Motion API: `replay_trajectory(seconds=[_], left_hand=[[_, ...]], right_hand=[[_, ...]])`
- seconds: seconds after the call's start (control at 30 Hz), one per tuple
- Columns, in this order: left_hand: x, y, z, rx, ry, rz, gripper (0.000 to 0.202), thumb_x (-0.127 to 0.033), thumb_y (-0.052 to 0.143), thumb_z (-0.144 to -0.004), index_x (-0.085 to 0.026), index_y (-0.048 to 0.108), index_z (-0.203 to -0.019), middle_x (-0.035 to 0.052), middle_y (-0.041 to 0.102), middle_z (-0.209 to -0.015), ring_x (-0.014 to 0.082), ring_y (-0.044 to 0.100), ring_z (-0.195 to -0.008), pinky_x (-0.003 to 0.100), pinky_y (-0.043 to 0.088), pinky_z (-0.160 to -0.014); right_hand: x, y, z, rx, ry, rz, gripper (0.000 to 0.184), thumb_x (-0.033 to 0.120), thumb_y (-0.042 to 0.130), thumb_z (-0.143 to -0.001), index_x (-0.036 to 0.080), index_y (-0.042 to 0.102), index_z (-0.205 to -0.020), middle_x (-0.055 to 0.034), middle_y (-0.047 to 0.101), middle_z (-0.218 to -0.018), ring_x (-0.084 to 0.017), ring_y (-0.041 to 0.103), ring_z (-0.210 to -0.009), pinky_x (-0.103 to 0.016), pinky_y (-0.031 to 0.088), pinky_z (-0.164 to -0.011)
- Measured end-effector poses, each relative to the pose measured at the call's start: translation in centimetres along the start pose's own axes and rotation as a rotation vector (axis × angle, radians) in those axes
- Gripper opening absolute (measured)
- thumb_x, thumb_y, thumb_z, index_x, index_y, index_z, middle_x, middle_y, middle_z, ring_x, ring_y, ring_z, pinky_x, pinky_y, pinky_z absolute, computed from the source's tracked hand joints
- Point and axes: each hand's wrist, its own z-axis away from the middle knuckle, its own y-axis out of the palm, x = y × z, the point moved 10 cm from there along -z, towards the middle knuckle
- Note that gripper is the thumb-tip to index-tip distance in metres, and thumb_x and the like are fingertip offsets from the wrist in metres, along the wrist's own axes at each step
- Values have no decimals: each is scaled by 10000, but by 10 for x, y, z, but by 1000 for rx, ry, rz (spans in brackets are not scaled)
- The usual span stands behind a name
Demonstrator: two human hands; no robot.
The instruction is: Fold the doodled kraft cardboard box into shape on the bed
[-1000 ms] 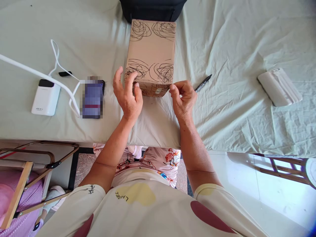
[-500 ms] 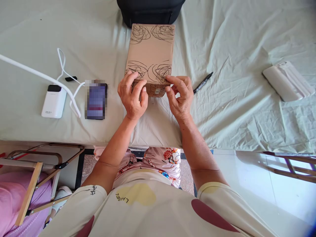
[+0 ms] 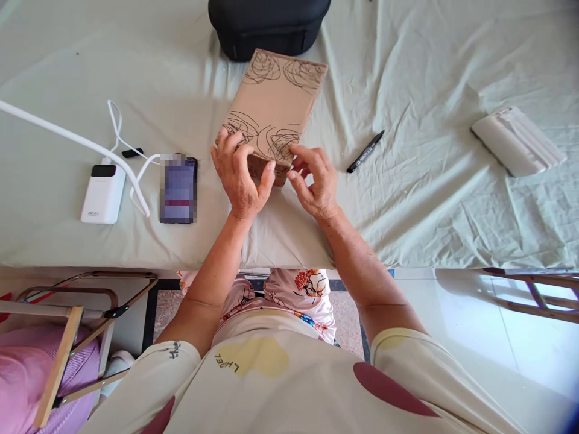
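A brown cardboard box (image 3: 269,105) stands on the cloth in front of me, turned at an angle. Black scribbled loops mark the corners of its top. My left hand (image 3: 242,172) grips the near left corner, with fingers on the top and the thumb by the front face. At the near right corner, my right hand (image 3: 314,181) has its bent fingers and thumb against the edge. Part of the box's front face is hidden behind my hands. A black marker pen (image 3: 365,152) lies on the cloth to the right of my right hand.
Behind the box sits a black case (image 3: 269,27). To the left lie a white power bank (image 3: 104,196) with a white cable and a phone (image 3: 178,190) with a blurred screen. A white ridged object (image 3: 518,141) rests far right. Folding chair frames (image 3: 67,361) stand below the table edge.
The box has turned clockwise, its far end swinging right and its near end shifting left. Both hands have stayed on it, the right one moving left and slightly down.
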Motion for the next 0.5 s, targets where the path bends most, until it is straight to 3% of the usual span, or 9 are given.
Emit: replay_trajectory(seconds=[0.1,0.17,0.27,0.43,0.5], left_hand=[[4,10,1,81,-12,0,610,-795,357,-1014,-298,576,-1293,109,532,-1607,258,185,-1702,574,106,-1406],[4,15,3,89,48,25,655,-822,343,-1006,-284,583,-1292,97,526,-1617,252,146,-1709,561,126,-1407],[2,19,5,80,131,46,621,-795,394,-1013,-275,582,-1294,101,590,-1537,243,232,-1683,549,195,-1396],[2,30,4,244,37,73,544,-750,327,-1049,-325,608,-1239,44,662,-1483,252,391,-1621,565,251,-1384],[-4,29,3,266,53,96,554,-734,279,-1066,-313,608,-1211,36,697,-1439,240,449,-1583,553,290,-1372]], right_hand=[[23,17,4,85,-113,-21,562,653,409,-1055,299,619,-1438,-95,740,-1090,-221,697,-926,-397,656,-791],[28,23,5,108,-132,-21,530,605,367,-1081,311,615,-1446,-93,751,-1159,-213,710,-963,-402,658,-860],[23,22,2,95,-111,-4,516,530,302,-1115,286,622,-1437,-89,754,-1214,-207,728,-1041,-411,645,-957],[-10,-1,-4,-36,40,78,519,578,306,-1112,361,588,-1489,-62,748,-1200,-183,713,-957,-400,630,-969],[-26,-14,-6,-105,99,94,540,608,347,-1098,340,580,-1505,-70,742,-1168,-194,721,-965,-416,620,-989]])
